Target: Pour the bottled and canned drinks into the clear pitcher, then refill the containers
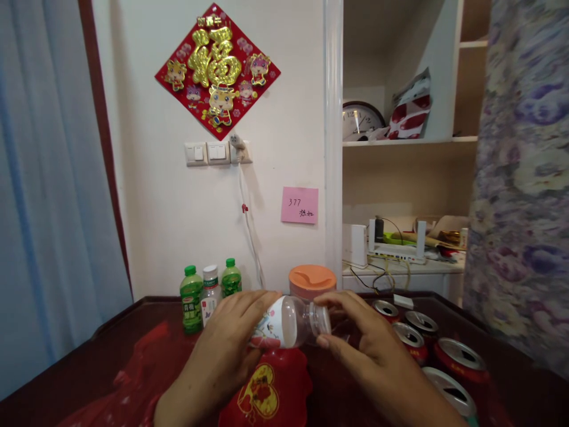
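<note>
My left hand (235, 323) is wrapped around the body of a clear plastic bottle (302, 320) with a white patterned label. The bottle lies on its side in the air, mouth to the right. At its neck, my right hand (364, 338) grips with thumb and fingers on either side of the rim. No cap shows on the mouth, though the fingers partly hide it. Below the bottle is a red scalloped item (288, 385) with a gold heart design, partly covered by my left hand and wrist.
Green bottles (191, 302) and a white-capped bottle (211, 290) stand at the back left. An orange-lidded container (312, 279) is behind the hands. Several opened drink cans (462, 356) stand at right. Red plastic film (137, 362) lies on the dark table (115, 323).
</note>
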Available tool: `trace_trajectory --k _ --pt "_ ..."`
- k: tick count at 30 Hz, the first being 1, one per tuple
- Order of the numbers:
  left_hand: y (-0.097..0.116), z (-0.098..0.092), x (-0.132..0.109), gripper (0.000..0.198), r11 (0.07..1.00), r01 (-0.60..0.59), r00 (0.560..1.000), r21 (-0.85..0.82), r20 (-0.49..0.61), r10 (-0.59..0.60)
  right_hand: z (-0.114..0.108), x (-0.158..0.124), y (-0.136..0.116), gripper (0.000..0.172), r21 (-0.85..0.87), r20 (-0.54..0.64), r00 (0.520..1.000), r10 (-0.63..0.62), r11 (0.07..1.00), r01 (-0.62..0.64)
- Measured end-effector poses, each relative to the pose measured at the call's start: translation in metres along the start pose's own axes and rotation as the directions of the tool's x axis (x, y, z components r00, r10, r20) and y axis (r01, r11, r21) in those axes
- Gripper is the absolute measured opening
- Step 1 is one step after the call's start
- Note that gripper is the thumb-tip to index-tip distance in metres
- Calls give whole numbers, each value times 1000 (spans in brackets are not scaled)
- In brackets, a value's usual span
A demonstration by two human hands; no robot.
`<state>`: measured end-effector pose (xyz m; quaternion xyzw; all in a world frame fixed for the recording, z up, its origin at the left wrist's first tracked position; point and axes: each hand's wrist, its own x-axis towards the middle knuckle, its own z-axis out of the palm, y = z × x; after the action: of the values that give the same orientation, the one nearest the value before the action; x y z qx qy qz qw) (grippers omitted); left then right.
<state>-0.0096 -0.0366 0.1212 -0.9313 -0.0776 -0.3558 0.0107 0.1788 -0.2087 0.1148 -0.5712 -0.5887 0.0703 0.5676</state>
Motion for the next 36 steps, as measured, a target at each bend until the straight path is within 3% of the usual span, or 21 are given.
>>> trace_trajectory --k 3,7,10,13,18,22,25,29,32,36 --pt "1 -2 0 72 1000 2 1000 -19 8 -2 0 0 1 32 19 4 1000 -27 999 27" --pt "4 -3 -1 72 1000 1 1000 -24 31 0 1 1 -2 40 79 -18 999 49 996 -47" --pt "4 -2 -1 74 1000 -5 999 -21 50 6 0 2 -5 35 50 31 992 126 991 -127" --pt "3 -1 -1 73 1000 -2 998 -21 65 3 -1 1 -4 27 10 53 992 116 993 -117" --pt "-5 1 -1 69 998 29 998 -60 65 -25 -1 1 2 28 -7 -108 994 32 999 -33" --pt "-11 2 -1 68 962 162 986 -220 58 -153 -1 1 1 34 73 -293 956 28 997 -7" --pt "-14 5 0 75 820 352 933 -452 96 -347 0 -2 -2 39 144 -279 959 52 990 -11" --pt "-24 18 1 79 502 502 828 -705 223 -515 4 -12 -1 43 163 -128 989 70 985 -49" --pt "-31 30 -1 75 248 519 775 -818 328 -540 6 -17 2 47 144 -106 991 81 987 -65" --pt "-33 39 -4 65 0 454 763 -891 389 -516 1 -17 -2 46 226 -42 993 109 969 -97"
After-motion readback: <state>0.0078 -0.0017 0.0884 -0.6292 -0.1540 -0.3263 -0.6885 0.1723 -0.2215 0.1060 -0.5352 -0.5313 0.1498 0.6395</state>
